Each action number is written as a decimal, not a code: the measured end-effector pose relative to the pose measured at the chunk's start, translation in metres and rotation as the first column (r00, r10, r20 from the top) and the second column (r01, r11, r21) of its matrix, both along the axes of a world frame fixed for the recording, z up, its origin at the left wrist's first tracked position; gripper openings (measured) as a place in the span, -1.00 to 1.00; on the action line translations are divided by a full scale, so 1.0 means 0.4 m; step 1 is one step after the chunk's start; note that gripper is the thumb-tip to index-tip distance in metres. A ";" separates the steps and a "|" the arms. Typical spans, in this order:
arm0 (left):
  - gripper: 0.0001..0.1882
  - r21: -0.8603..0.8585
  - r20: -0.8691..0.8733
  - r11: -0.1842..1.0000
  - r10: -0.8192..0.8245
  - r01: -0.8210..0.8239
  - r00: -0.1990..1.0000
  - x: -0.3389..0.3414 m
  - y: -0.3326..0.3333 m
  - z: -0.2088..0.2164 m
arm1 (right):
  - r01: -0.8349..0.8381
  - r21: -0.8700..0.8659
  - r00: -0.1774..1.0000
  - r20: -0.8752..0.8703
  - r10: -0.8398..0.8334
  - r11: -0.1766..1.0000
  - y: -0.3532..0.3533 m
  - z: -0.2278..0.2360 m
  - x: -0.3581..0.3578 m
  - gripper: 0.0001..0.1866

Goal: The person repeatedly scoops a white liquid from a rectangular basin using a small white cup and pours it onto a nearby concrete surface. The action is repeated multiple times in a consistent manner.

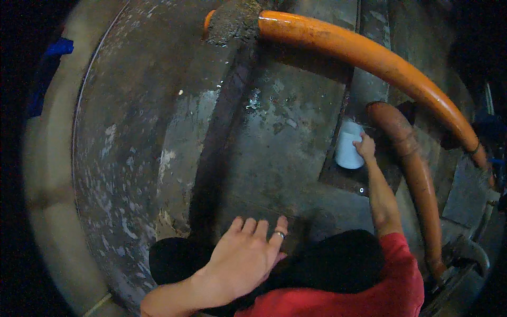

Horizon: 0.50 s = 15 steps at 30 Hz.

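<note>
My right hand (365, 147) reaches out at the right and grips the side of a white jug (349, 153); whether a handle lies under the fingers I cannot tell. The jug is over a dark, sunken-looking strip of floor beside the end of a shorter orange pipe (414, 164). What is inside the jug does not show clearly. Above my knees, my left hand (245, 253) is held palm down with its fingers stretched out and a ring on one of them. It holds nothing.
A long, thick orange pipe (338, 45) curves from the far middle down the right side. Muddy grey matter (232, 24) covers part of its far end. The concrete floor (285, 153) is wet and stained. A pale curved border (50, 174) runs along the left, with something blue (60, 46) beyond.
</note>
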State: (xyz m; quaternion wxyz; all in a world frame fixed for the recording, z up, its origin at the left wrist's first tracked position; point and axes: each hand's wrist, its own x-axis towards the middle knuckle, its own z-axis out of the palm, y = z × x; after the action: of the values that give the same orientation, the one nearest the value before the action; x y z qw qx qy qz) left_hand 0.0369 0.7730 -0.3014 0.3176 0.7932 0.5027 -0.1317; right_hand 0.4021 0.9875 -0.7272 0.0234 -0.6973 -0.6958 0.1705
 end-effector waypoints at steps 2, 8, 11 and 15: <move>-0.38 0.053 -0.009 0.999 -0.006 0.007 1.000 -0.010 -0.023 0.018 | 0.049 0.174 0.996 -0.083 -0.035 0.983 -0.085 0.033 0.016 -0.47; -0.41 0.171 0.111 0.985 -0.015 -0.004 0.994 -0.063 -0.092 0.060 | 0.208 0.290 0.960 -0.242 -0.138 0.934 -0.155 0.283 0.008 -0.58; -0.42 0.273 0.165 0.962 -0.022 -0.024 0.986 -0.079 -0.120 0.068 | 0.112 0.403 0.970 -0.241 -0.012 0.908 -0.125 0.469 -0.005 -0.59; -0.45 0.355 0.215 0.934 -0.045 -0.036 0.976 -0.077 -0.120 0.078 | -0.081 0.441 0.986 -0.097 0.137 0.894 -0.035 0.708 -0.092 -0.62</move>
State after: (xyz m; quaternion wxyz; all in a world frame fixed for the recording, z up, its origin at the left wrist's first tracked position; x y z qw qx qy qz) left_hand 0.0059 0.7251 -0.2701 0.2215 0.8484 0.4782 0.0495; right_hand 0.3651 0.9736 -0.4441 0.2125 -0.6223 -0.7514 0.0553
